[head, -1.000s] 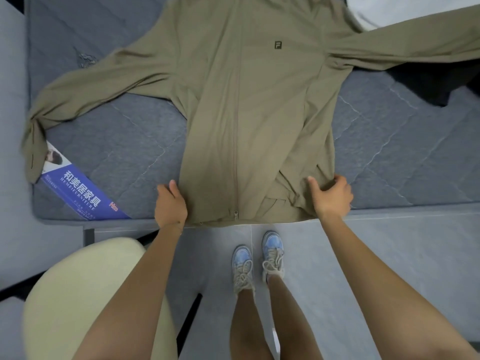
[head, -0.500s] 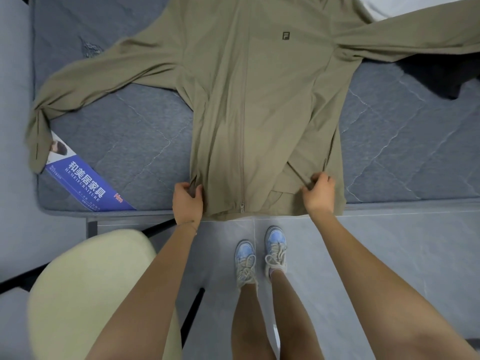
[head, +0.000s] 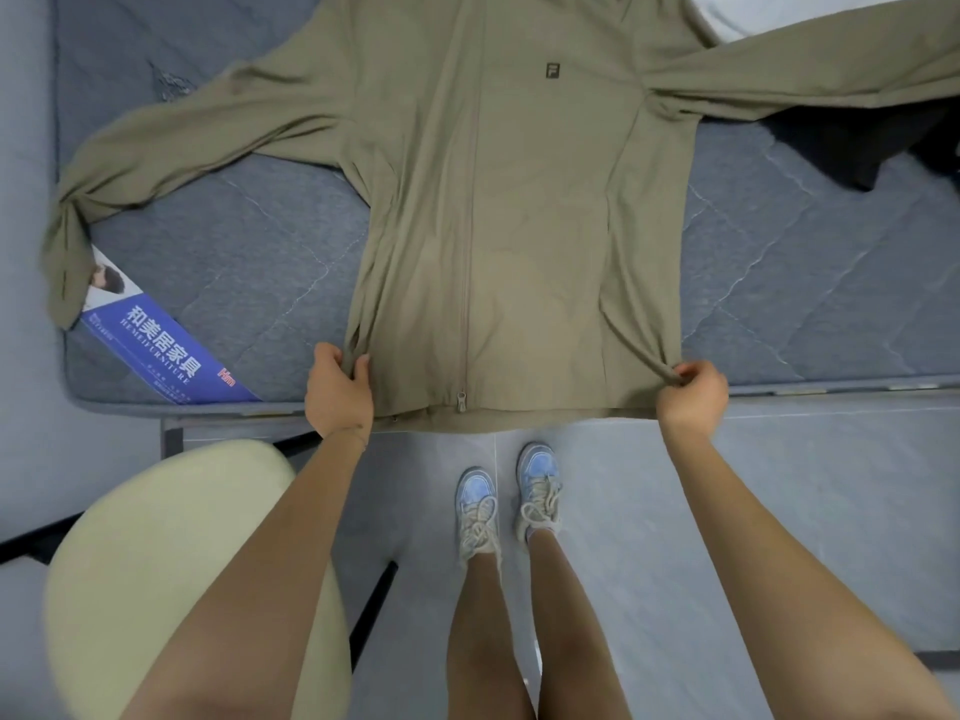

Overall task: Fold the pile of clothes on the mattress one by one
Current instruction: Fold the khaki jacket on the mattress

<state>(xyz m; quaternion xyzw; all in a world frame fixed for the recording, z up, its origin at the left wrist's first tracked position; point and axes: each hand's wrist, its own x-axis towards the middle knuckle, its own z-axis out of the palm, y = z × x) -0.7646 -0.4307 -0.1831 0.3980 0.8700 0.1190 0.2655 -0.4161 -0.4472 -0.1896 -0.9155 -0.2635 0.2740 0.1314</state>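
Observation:
An olive zip jacket lies front up on the grey quilted mattress, its sleeves spread out to the left and right. Its hem hangs slightly over the mattress's near edge. My left hand grips the hem's left corner. My right hand pinches the hem's right corner, and the cloth between them is pulled flat. A black garment lies under the right sleeve, and a white one shows at the top right.
A blue printed label is on the mattress's near left corner. A pale yellow round seat stands at my lower left. My feet in blue shoes stand on the grey tiled floor by the mattress edge.
Both hands have taken hold of the hem corners and moved apart. The bunched fold at the lower right of the jacket has been pulled out flat.

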